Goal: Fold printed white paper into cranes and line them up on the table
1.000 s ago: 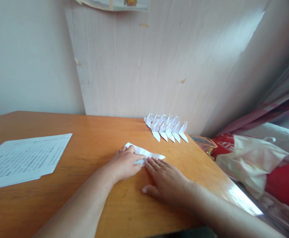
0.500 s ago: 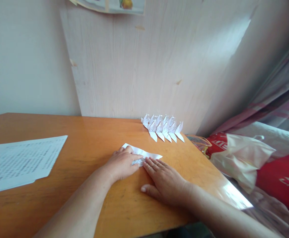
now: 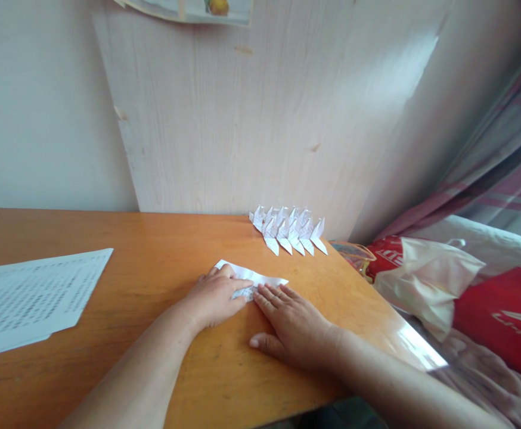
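Observation:
A folded sheet of white paper (image 3: 260, 279) with print on part of it lies flat on the wooden table (image 3: 162, 238). My left hand (image 3: 216, 295) rests on its left part, fingers extended and pressing down. On its right part lies my right hand (image 3: 294, 322), palm down, with fingers stretched forward and the thumb apart on the tabletop. Both hands cover some of the paper, so its full outline is hidden. Beyond it, several folded white paper figures (image 3: 294, 232) stand in rows near the back right of the table.
At the left lies a stack of printed sheets (image 3: 41, 292). Past the table's right edge are a cream plastic bag (image 3: 425, 280), a red bag (image 3: 502, 322) and a purple curtain (image 3: 475, 161). A pale panel (image 3: 242, 119) stands behind the table.
The whole scene has shifted slightly left as the camera turned a little. Both hands stay on the folded paper, with no clear movement of the fingers.

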A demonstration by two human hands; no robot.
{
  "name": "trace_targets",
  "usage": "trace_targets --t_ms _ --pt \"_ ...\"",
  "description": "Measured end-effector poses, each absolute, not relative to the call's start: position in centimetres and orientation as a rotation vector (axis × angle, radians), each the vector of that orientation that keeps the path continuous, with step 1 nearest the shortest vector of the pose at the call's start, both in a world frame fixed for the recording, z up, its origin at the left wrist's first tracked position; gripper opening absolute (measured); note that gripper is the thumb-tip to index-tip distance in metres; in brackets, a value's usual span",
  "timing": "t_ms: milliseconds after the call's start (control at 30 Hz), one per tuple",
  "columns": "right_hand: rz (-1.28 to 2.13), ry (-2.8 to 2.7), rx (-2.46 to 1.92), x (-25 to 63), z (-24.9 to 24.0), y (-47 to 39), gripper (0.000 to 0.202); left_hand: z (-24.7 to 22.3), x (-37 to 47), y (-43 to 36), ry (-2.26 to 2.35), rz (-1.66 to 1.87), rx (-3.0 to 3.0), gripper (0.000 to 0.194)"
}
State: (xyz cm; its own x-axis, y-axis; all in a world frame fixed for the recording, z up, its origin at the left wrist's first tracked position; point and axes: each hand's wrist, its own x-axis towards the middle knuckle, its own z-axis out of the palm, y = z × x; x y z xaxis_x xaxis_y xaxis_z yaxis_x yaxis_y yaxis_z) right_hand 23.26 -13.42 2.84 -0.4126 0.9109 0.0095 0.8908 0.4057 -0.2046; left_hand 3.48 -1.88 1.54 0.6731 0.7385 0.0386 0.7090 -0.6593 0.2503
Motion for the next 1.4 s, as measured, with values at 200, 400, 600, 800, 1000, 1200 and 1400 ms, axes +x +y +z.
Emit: trace_targets --t_ms 200,400,600,800,1000,1200,1400 --pt "0.229 -2.538 -1.644 23.5 2.9 -13.3 0.09 1.7 3.5 -1.8 1.184 0.179 2.677 0.046" --pt "0.196 -2.551 -1.64 24.2 3.0 -13.4 0.087 1.5 3.4 -1.7 1.179 0.17 2.69 0.045" --pt "0.153 -2.53 -1.664 25.1 2.9 -13.5 0.084 1.7 3.5 -1.8 1.181 0.148 2.679 0.045" --pt "0.131 -2.5 -1.682 26.4 2.8 -13.7 0.078 1.9 3.5 -1.9 1.182 0.14 2.641 0.045" --pt "0.077 -2.488 -1.758 27.6 3.0 -14.1 0.078 2.1 3.5 -1.9 1.174 0.125 2.637 0.045" --pt "0.069 -2.471 -1.795 28.5 3.4 -14.2 0.07 2.0 3.5 -1.7 1.161 0.138 2.638 0.045" --pt "0.083 -2.361 -1.786 29.1 3.8 -13.5 0.052 2.2 3.7 -1.9 1.16 0.142 2.638 0.044"
